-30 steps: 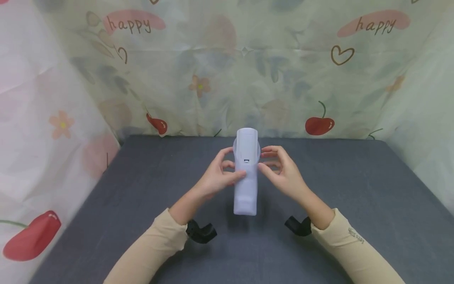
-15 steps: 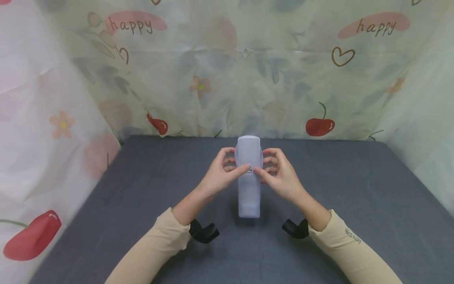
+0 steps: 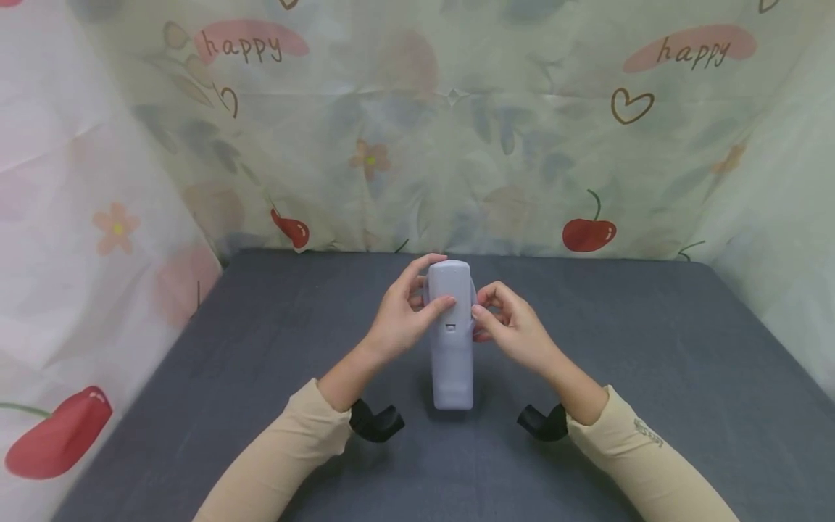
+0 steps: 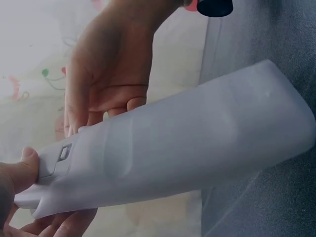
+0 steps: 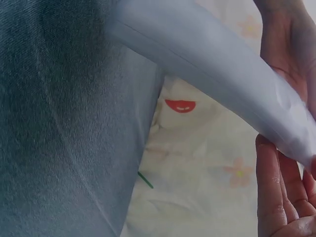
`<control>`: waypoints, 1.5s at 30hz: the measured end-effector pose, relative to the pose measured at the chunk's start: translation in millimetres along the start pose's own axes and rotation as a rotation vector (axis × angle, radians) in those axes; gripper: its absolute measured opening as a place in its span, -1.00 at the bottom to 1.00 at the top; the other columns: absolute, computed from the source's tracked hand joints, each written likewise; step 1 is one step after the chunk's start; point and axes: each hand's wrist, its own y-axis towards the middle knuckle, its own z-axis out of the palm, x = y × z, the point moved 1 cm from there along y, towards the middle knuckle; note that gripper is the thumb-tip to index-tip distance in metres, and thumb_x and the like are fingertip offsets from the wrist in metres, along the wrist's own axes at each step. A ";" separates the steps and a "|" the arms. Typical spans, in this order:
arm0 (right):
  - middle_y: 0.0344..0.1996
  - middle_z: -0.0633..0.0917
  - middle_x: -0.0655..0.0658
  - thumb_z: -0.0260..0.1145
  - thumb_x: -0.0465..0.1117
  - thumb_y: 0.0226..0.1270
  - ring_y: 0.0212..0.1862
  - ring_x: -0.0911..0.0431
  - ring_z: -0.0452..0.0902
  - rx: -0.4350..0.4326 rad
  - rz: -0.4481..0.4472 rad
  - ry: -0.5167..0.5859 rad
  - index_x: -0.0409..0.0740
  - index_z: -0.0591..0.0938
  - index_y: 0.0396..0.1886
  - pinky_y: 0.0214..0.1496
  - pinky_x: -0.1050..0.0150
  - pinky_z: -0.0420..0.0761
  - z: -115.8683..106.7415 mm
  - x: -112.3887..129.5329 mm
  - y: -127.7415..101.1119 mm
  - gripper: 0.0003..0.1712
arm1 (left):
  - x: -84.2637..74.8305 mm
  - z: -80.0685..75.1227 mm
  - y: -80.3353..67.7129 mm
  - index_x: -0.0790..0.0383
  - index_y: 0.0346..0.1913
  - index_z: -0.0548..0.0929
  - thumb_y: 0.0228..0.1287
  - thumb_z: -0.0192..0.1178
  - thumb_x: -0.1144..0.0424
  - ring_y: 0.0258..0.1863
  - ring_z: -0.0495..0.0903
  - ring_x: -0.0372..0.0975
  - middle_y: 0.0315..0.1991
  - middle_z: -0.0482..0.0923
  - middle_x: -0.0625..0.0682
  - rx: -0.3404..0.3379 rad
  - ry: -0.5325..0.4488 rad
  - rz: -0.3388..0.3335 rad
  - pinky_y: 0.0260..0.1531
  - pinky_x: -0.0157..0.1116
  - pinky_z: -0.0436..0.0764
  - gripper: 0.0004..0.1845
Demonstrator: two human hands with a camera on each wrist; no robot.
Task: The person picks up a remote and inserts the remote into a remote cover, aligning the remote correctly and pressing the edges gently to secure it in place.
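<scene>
A long white plastic device (image 3: 451,370), its kind unclear, is held lengthwise above the table with its back facing up. A small catch (image 3: 450,328) sits on that back, near a panel seam in the left wrist view. My left hand (image 3: 403,312) grips the far half: the thumb lies on the back above the catch, the index finger reaches the far end, and the other fingers go behind. At the right edge, my right hand (image 3: 515,322) pinches with thumb and curled fingers. A rounded part (image 3: 473,291) bulges out beside those fingers. The device's front is hidden.
A dark grey cloth (image 3: 261,377) covers the table. Patterned curtains (image 3: 450,145) hang behind it and at both sides. Black curved mounts (image 3: 377,424) jut inward from the wrists, below the hands.
The device has come slightly nearer and lower. Both thumbs met near the catch half a second ago; now my right thumb is back at the edge and my left index reaches the far end.
</scene>
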 end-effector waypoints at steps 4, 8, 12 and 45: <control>-0.30 0.51 -0.32 0.09 -0.35 0.38 -0.40 0.22 0.65 -0.018 -0.024 -0.024 -0.36 0.31 -0.16 -0.31 0.27 0.68 1.4 -1.0 -0.8 -0.83 | -1.1 -1.0 -0.2 0.11 0.27 0.31 0.20 0.23 0.36 -0.22 0.67 0.02 -0.03 0.55 0.28 0.020 0.016 0.021 -0.27 -0.19 0.65 -0.42; -0.29 0.52 -0.31 0.13 -0.45 0.28 -0.40 0.10 0.67 -0.053 -0.087 -0.096 -0.32 0.28 -0.12 -0.36 0.31 0.68 2.8 -0.3 -1.1 -0.75 | -0.2 -1.3 -1.6 0.12 0.26 0.32 0.18 0.25 0.36 -0.26 0.66 -0.02 -0.06 0.57 0.28 0.049 0.040 0.054 -0.28 -0.24 0.64 -0.42; -0.23 0.57 -0.29 0.20 -0.48 0.17 -0.40 0.01 0.68 -0.082 -0.156 -0.236 -0.23 0.32 -0.06 -0.40 0.32 0.66 2.1 3.2 -1.3 -0.64 | 2.6 -1.6 -3.0 0.14 0.26 0.32 0.18 0.25 0.37 -0.27 0.66 -0.02 -0.06 0.58 0.29 0.081 0.025 0.073 -0.29 -0.26 0.63 -0.42; -0.35 0.67 -0.32 0.15 -0.49 0.26 -0.44 0.31 0.58 0.170 -0.265 -0.101 -0.42 0.62 -0.18 -0.42 0.29 0.66 -11.2 -12.1 2.7 -0.82 | 2.1 -1.6 -6.3 0.13 0.27 0.31 0.22 0.19 0.42 -0.08 0.50 -0.13 0.05 0.46 0.21 0.292 -0.086 0.056 -0.20 -0.27 0.60 -0.45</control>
